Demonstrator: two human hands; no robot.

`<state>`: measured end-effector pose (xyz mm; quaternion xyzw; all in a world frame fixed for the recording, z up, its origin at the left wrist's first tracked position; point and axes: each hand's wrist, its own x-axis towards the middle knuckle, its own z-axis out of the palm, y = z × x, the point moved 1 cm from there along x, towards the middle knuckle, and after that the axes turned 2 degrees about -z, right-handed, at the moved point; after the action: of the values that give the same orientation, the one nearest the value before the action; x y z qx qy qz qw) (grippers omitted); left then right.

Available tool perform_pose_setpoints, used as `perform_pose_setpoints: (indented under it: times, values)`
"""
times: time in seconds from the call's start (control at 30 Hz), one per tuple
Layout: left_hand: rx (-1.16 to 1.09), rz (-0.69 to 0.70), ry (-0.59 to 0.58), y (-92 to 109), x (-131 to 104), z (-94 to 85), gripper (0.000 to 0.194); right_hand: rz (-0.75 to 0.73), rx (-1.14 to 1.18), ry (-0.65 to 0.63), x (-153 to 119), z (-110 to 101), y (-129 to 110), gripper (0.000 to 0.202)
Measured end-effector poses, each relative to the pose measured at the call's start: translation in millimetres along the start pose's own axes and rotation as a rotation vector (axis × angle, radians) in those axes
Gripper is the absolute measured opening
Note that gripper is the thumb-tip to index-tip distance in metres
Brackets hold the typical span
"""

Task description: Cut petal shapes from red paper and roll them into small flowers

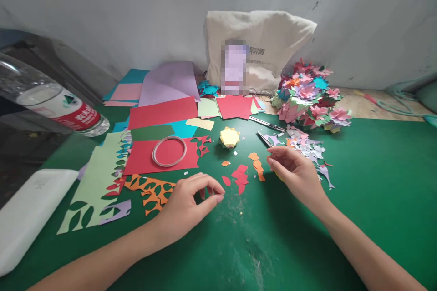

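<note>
My left hand [194,202] is closed in a pinch, thumb and index tips together just below the red paper petals [241,175]. Whatever lies between those fingertips, if anything, is too small to make out. On the right, my right hand [297,170] is loosely curled, a gap showing between thumb and index finger. It hides part of the scissors [263,138], whose blades point up and left. A bit of yellow shows beneath its thumb. Orange paper petals [256,167] lie between the hands. Farther back sits a small yellow folded-paper piece [230,137].
A tape roll [154,157] rests on red paper [136,152]. Cut orange [150,184] and light green sheets [90,177] lie left. A bottle [68,104] and white case [34,218] stand farther left. Behind are a utility knife [268,123], paper scraps [309,150] and paper flowers [312,100].
</note>
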<state>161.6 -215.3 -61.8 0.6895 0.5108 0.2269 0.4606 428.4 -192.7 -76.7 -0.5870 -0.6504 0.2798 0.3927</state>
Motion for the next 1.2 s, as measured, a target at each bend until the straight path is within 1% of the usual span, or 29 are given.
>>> perform_pose_setpoints:
  times: [0.13,0.23,0.3,0.37,0.43,0.53,0.63,0.83,0.97,1.2]
  values:
    - [0.006,-0.001,0.003,0,-1,-0.1,0.01,-0.006,-0.057,-0.113,-4,3,-5,0.017]
    - [0.013,-0.008,0.002,0,0,-0.3,0.011,-0.05,-0.131,-0.2,-6,4,-11,0.014]
    - [0.018,-0.012,0.0,-1,0,-0.2,0.011,-0.093,-0.194,-0.224,-7,4,-13,0.013]
    - [0.019,-0.011,-0.003,-1,1,0.0,0.011,-0.134,-0.266,-0.219,-7,3,-12,0.015]
    - [0.022,-0.009,-0.006,-2,2,0.4,0.011,-0.16,-0.359,-0.183,-8,2,-9,0.016]
    - [0.029,-0.012,-0.008,-3,3,0.8,0.011,-0.167,-0.503,-0.116,-9,3,-4,0.012]
    - [0.036,-0.013,-0.006,-2,3,1.1,0.012,-0.175,-0.578,-0.102,-12,7,-3,0.01]
    - [0.039,-0.006,0.002,-1,2,0.8,0.011,-0.208,-0.621,-0.091,-15,13,-6,0.008]
    - [0.035,-0.005,-0.008,-1,3,1.0,0.011,-0.208,-0.615,-0.117,-15,13,-6,0.005]
    - [0.033,-0.012,-0.013,-1,1,0.5,0.011,-0.227,-0.626,-0.134,-17,15,-3,0.009]
